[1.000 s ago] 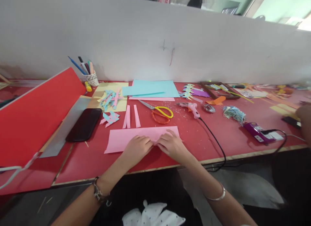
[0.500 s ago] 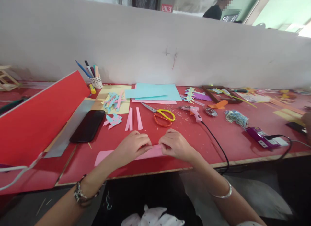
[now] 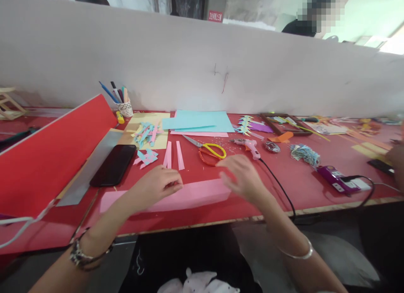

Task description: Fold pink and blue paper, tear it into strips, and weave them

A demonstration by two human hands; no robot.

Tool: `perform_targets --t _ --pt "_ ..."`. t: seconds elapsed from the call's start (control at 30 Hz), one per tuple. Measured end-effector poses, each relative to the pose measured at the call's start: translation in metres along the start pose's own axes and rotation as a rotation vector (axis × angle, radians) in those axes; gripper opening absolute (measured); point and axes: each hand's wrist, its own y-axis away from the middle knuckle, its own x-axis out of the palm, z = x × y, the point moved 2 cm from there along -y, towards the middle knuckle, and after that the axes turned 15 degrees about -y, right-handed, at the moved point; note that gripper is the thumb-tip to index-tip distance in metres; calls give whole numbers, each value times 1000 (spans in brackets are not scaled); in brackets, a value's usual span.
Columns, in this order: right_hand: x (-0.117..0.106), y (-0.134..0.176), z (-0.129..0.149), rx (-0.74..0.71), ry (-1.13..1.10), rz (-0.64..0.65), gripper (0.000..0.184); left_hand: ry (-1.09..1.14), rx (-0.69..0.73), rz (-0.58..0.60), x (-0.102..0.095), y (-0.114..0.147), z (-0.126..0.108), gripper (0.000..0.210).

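A folded strip of pink paper [image 3: 198, 194] lies along the front of the red table. My left hand [image 3: 160, 181] is closed at the strip's upper edge, its curled fingers on the paper and part of the strip hidden under the forearm. Over the strip's right end is my right hand [image 3: 243, 177], fingers apart and slightly blurred, holding nothing. Scissors [image 3: 212, 151] with yellow and red handles lie just beyond the hands. Narrow pink paper strips [image 3: 174, 155] rest left of them, and a pink glue gun [image 3: 251, 148] to their right.
To the left are a black phone [image 3: 114, 164], a leaning red board [image 3: 59, 154] and paper scraps [image 3: 147, 133]. Blue paper sheets [image 3: 202, 120] lie at the back. A purple power strip [image 3: 336, 179] and its cables stand right. A white partition [image 3: 176, 62] runs behind.
Both hands were closed together on the pink strip. The right hand has opened and moved right and up; the left has shifted left. The strip now extends farther left and right, with more showing.
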Motion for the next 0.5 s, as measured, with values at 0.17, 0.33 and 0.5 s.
perform_targets --t 0.17,0.33,0.5 --pt "37 -19 29 5 -111 325 24 -132 23 -88 -2 -5 -9 27" --pt "45 -29 31 49 -277 358 29 -396 147 -251 2 -7 -19 28" --pt "38 -31 32 67 -495 341 29 -601 221 -475 -1 -4 -23 29"
